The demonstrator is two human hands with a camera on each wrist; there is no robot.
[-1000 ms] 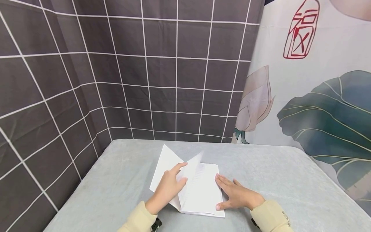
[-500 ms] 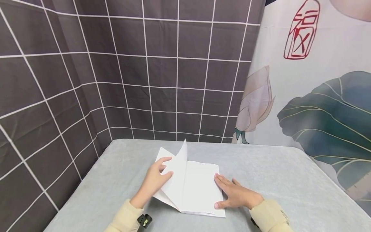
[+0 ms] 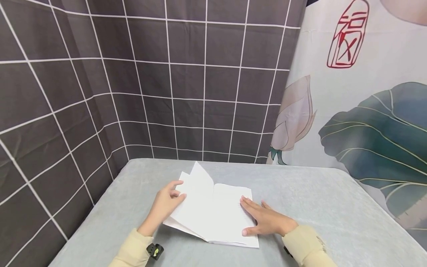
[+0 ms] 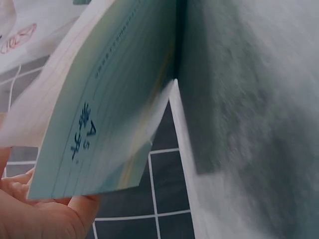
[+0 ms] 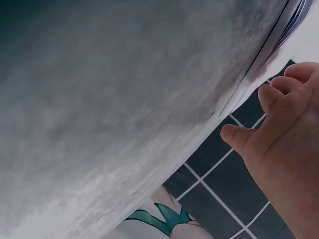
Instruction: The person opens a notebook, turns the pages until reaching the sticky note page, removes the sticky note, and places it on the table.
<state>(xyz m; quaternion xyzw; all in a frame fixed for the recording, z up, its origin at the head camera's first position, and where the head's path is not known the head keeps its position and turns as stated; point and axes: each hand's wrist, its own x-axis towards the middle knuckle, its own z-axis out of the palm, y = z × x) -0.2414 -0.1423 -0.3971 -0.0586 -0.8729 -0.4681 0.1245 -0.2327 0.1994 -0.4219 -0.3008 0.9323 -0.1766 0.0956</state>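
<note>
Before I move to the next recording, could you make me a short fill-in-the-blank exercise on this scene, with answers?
1. The left hand is at the ____-hand side of the notebook.
2. The right hand is over its ____-hand page.
3. Behind the table, the dark curtain is gridded in ____.
4. The seal-like mark on the flowered cloth is coloured ____.
Missing words: left; right; white; red.

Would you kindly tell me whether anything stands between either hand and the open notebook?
Nothing visible does: in the head view, the right hand rests its fingers on the right side of the open notebook, and the left hand is at the outer edge of its raised left-hand pages.
</note>
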